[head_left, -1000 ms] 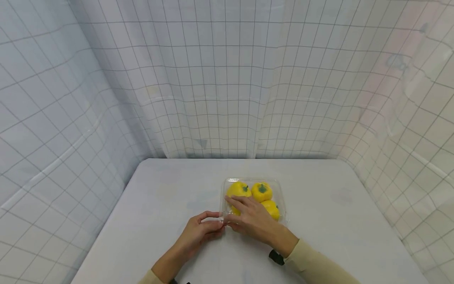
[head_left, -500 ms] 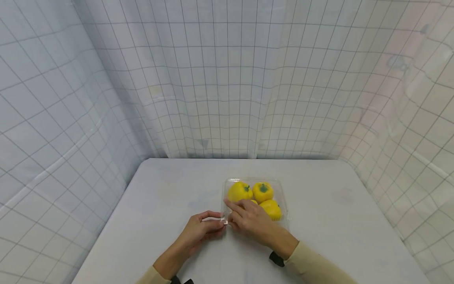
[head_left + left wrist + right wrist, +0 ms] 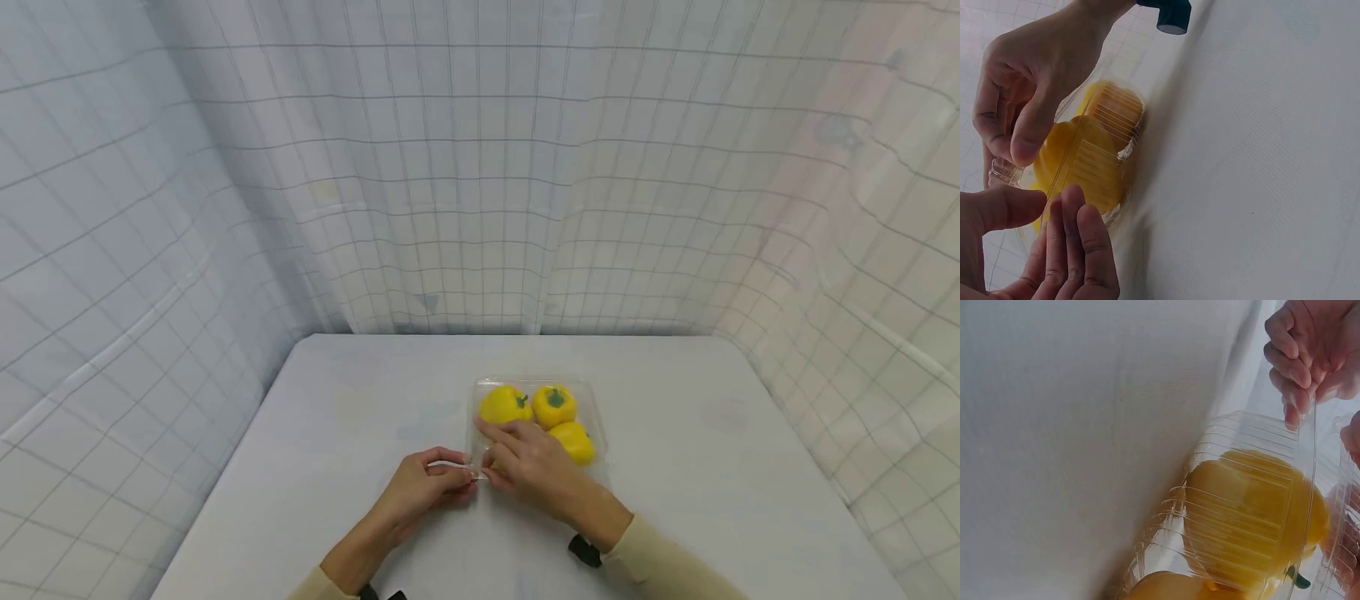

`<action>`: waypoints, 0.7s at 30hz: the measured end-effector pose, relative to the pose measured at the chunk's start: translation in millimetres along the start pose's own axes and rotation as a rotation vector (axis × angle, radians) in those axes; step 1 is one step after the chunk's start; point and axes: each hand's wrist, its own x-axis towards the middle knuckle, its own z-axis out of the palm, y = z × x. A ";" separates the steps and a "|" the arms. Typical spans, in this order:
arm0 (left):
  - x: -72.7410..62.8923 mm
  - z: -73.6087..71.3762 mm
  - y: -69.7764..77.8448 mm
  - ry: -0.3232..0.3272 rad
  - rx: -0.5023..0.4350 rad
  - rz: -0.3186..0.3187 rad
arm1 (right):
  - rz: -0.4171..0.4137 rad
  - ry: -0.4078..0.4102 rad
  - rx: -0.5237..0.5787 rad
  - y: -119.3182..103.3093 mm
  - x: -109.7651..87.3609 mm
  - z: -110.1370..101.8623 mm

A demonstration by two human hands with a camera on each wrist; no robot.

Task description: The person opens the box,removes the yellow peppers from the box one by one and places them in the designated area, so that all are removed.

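A clear plastic clamshell box (image 3: 600, 425) holds several yellow bell peppers (image 3: 555, 407) with green stems. At its near left corner, my left hand (image 3: 423, 487) pinches the rim of the tray between thumb and fingers; the right wrist view shows this left hand (image 3: 1319, 353) at the top. My right hand (image 3: 536, 467) reaches across the near side of the box and hides part of the peppers. In the left wrist view, the thumb and curled fingers of the right hand (image 3: 1035, 87) pinch the lid's corner (image 3: 1005, 172). A narrow gap shows between tray rim and lid (image 3: 1335, 550).
The box stands on a white table (image 3: 675, 433). White curtains with a grid of lines (image 3: 465, 167) hang behind it and at both sides. A black wrist device (image 3: 583, 550) sits under the right wrist.
My right hand's fingers, earlier spread further over the peppers, have drawn in at the near left corner. The left hand stays at the same corner, and the box has hardly moved.
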 end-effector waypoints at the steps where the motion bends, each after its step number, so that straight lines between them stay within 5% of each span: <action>1: -0.6 0.8 0.6 -0.001 0.008 0.004 | -0.006 -0.002 -0.004 -0.3 -0.6 -0.2; 10: -2.0 5.1 0.2 0.035 0.030 0.005 | -0.016 -0.001 0.003 -0.7 -6.1 -0.7; 21: -0.3 8.0 1.4 0.064 0.046 -0.001 | 0.078 -0.050 0.040 8.1 -20.8 -8.7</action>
